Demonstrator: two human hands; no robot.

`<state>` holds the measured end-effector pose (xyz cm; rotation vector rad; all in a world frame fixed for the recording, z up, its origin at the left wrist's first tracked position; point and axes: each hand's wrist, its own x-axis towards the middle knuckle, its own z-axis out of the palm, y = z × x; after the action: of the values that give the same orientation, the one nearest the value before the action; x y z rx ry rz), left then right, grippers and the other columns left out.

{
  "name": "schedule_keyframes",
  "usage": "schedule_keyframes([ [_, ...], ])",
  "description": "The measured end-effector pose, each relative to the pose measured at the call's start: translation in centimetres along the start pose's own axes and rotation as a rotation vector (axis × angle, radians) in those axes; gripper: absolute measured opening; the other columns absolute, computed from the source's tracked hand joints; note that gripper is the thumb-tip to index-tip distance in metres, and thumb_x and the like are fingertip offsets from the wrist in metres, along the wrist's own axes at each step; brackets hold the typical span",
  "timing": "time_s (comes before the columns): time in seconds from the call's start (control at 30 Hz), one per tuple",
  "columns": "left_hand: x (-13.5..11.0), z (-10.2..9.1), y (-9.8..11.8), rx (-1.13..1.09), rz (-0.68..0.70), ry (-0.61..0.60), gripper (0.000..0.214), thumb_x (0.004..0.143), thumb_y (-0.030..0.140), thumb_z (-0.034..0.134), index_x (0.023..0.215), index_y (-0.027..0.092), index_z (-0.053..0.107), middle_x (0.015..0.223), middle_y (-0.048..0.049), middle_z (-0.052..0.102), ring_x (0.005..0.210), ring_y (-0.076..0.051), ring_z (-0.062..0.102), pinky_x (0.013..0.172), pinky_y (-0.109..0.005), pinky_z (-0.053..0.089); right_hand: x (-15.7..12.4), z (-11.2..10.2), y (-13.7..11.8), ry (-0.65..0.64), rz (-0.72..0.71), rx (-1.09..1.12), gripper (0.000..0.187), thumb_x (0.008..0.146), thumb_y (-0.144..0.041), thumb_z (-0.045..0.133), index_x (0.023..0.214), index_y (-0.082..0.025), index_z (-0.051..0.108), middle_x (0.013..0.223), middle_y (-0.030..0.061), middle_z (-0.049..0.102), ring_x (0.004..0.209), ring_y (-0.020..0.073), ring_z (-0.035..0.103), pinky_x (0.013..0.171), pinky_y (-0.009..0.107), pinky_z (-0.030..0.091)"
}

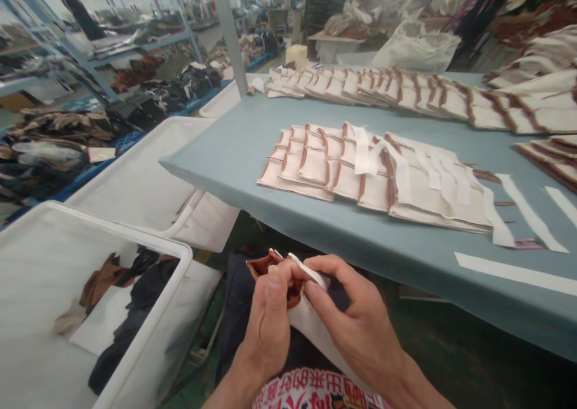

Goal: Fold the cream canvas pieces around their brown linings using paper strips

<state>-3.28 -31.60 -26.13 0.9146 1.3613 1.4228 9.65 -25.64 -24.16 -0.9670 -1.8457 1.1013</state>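
Close to my body, a piece of cream cloth with a brown lining [258, 267] is between my hands. My left hand [269, 319] is closed around its brown side, with the thumb on top. My right hand [356, 313] pinches a white strip [311, 269] at the edge of the cloth, thumb and forefinger nearly together. The cream part hangs down below my right hand. Part of the cloth is hidden behind my fingers. Ahead on the table [216, 156] lie overlapping cream pieces with brown edges [342, 165], with several white strips [406, 174] laid over them.
A long row of cream and brown pieces [369, 90] runs along the table's far side. One loose white strip [518, 273] lies near the front edge. White bins [180, 258] stand at the left, the nearest holding dark and brown cloth [130, 325]. A metal post [229, 36] rises at the table's corner.
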Motion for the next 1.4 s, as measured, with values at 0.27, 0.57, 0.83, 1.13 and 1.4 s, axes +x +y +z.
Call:
schedule_keyframes([
  [0.27, 0.2, -0.3, 0.9, -0.001, -0.034, -0.045, 0.051, 0.104, 0.055, 0.041, 0.104, 0.016, 0.075, 0.088, -0.0071, 0.070, 0.074, -0.019, 0.058, 0.068, -0.027, 0.048, 0.7, 0.9, 0.0, 0.045, 0.330, 0.391, 0.023, 0.094, -0.043, 0.067, 0.093, -0.022, 0.075, 0.090, 0.0050, 0.078, 0.082, 0.0209, 0.071, 0.074, 0.031, 0.054],
  [0.57, -0.2, -0.9, 1.9, 0.062, -0.078, -0.091, 0.025, 0.090, 0.032, 0.066, 0.109, 0.017, 0.068, 0.078, -0.0009, 0.064, 0.066, -0.014, 0.057, 0.061, -0.022, 0.043, 0.5, 2.7, 1.3, 0.124, 0.464, 0.630, 0.031, 0.089, -0.051, 0.072, 0.085, -0.020, 0.071, 0.077, 0.0006, 0.069, 0.070, 0.0154, 0.061, 0.068, 0.027, 0.050],
  [0.83, -2.8, -3.1, -1.2, -0.147, -0.483, 0.044, 0.045, 0.079, 0.055, 0.082, 0.086, 0.015, 0.064, 0.070, -0.0042, 0.074, 0.056, -0.011, 0.056, 0.055, -0.019, 0.039, 0.2, 2.5, 4.1, 0.123, 0.416, 0.321, 0.042, 0.089, -0.059, 0.066, 0.075, -0.019, 0.066, 0.065, 0.0000, 0.061, 0.062, 0.0149, 0.053, 0.062, 0.028, 0.044],
  [1.13, -3.6, -3.3, -1.1, 0.257, -0.210, 0.053, 0.040, 0.099, 0.050, 0.057, 0.087, 0.016, 0.075, 0.077, -0.0032, 0.069, 0.070, -0.017, 0.056, 0.065, -0.025, 0.042, -3.7, 1.2, 2.8, -0.182, 0.607, 0.423, 0.045, 0.092, -0.064, 0.064, 0.080, -0.021, 0.060, 0.053, -0.0039, 0.057, 0.045, 0.0103, 0.041, 0.047, 0.024, 0.031],
  [1.4, -0.6, -2.1, 2.4, 0.261, -0.072, -0.010, 0.043, 0.103, 0.047, 0.049, 0.075, 0.017, 0.063, 0.063, 0.0034, 0.049, 0.056, -0.011, 0.038, 0.054, -0.024, 0.030, -1.5, -1.1, -1.3, 0.036, 0.030, -0.039, 0.022, 0.095, -0.031, 0.061, 0.075, -0.024, 0.068, 0.082, 0.0032, 0.073, 0.074, 0.0190, 0.066, 0.068, 0.031, 0.047],
])
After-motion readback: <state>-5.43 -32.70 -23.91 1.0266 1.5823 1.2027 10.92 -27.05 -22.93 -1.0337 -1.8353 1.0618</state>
